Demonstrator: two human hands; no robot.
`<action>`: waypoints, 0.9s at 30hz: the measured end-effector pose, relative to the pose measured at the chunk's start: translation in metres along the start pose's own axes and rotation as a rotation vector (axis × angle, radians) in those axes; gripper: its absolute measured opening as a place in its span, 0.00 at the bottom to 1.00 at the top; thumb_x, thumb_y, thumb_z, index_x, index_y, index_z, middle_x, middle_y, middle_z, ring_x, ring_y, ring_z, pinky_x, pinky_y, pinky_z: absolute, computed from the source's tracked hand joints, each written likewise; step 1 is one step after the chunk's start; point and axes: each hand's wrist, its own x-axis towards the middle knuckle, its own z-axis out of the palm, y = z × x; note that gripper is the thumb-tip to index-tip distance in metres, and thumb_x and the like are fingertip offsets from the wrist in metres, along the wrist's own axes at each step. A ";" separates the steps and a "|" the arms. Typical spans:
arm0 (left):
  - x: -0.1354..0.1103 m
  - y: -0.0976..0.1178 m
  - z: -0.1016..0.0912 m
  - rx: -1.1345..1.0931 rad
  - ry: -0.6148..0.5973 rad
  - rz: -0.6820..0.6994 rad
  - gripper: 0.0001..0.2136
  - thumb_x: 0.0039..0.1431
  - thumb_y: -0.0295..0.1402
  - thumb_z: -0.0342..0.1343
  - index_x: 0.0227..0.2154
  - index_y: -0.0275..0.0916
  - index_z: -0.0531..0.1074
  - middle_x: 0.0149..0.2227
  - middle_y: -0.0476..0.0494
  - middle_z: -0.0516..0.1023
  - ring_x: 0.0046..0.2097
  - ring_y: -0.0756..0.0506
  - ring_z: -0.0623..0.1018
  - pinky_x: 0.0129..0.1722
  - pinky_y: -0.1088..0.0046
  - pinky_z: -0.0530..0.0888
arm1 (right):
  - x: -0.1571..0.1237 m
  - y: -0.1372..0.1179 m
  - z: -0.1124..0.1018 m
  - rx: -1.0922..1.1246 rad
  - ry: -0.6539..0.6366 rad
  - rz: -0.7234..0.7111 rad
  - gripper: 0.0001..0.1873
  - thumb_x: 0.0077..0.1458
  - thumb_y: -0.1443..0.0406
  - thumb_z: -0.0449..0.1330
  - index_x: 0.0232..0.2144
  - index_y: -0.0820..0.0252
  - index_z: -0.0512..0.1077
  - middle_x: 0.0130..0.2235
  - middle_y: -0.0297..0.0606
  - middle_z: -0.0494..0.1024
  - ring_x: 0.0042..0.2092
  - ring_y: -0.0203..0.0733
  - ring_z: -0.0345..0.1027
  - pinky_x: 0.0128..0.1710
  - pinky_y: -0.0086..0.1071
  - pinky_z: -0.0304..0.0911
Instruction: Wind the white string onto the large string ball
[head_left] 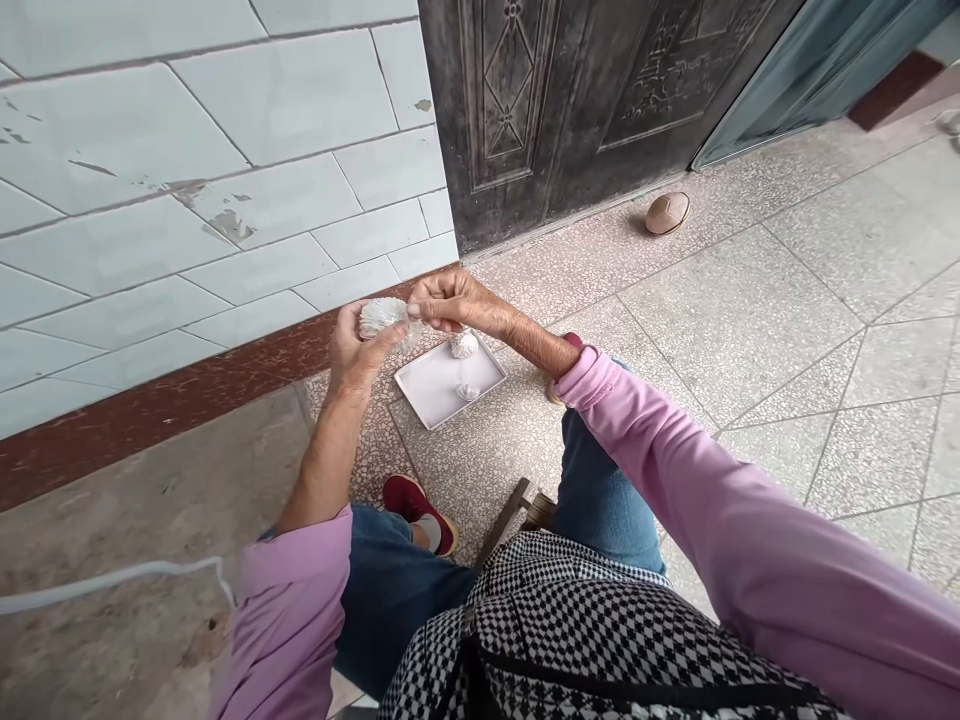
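My left hand (356,350) is wrapped round a whitish, translucent bundle of fine frilled strips (381,316), with the thumb along its near side. Close against the bundle's right edge, my right hand (454,302) has its thumb and fingertips in a pinch beside the left thumb. What lies between those fingertips is too small to make out. Below both hands a shallow white tray (429,388) rests on the floor. It carries a white rounded clump (464,345) near its far edge and a smaller white piece (468,391) near its right side.
A tiled wall (225,170) and a dark carved door (555,110) stand ahead. A pinkish round object (667,213) lies on the speckled floor by the door. Red shoes (424,512) flank a wooden piece (510,515). A white cord (112,578) extends at the left.
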 end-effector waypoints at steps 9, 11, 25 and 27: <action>-0.019 0.026 0.005 0.122 -0.297 -0.134 0.41 0.48 0.59 0.90 0.58 0.41 0.85 0.53 0.36 0.90 0.53 0.32 0.88 0.56 0.54 0.87 | 0.003 -0.005 -0.005 -0.064 0.138 0.065 0.25 0.89 0.59 0.78 0.39 0.59 0.73 0.26 0.24 0.73 0.25 0.28 0.57 0.25 0.24 0.54; -0.022 0.030 0.007 0.087 -0.329 -0.165 0.41 0.50 0.61 0.90 0.59 0.42 0.85 0.54 0.34 0.90 0.53 0.32 0.89 0.54 0.55 0.88 | 0.005 -0.002 -0.005 -0.063 0.134 0.049 0.26 0.90 0.57 0.77 0.39 0.59 0.73 0.25 0.23 0.71 0.25 0.27 0.56 0.25 0.24 0.53; -0.026 0.034 0.010 -0.059 -0.395 -0.140 0.43 0.41 0.57 0.96 0.55 0.41 0.88 0.52 0.32 0.92 0.52 0.30 0.91 0.47 0.60 0.89 | 0.010 0.020 -0.005 -0.021 0.100 -0.018 0.27 0.89 0.58 0.78 0.38 0.59 0.71 0.26 0.22 0.70 0.25 0.26 0.57 0.24 0.22 0.53; -0.027 0.035 0.008 -0.122 -0.379 -0.153 0.43 0.40 0.56 0.96 0.56 0.40 0.88 0.53 0.31 0.92 0.55 0.28 0.91 0.49 0.58 0.91 | 0.011 0.019 -0.003 -0.047 0.142 0.048 0.25 0.90 0.65 0.76 0.38 0.59 0.71 0.26 0.22 0.70 0.25 0.26 0.58 0.24 0.22 0.53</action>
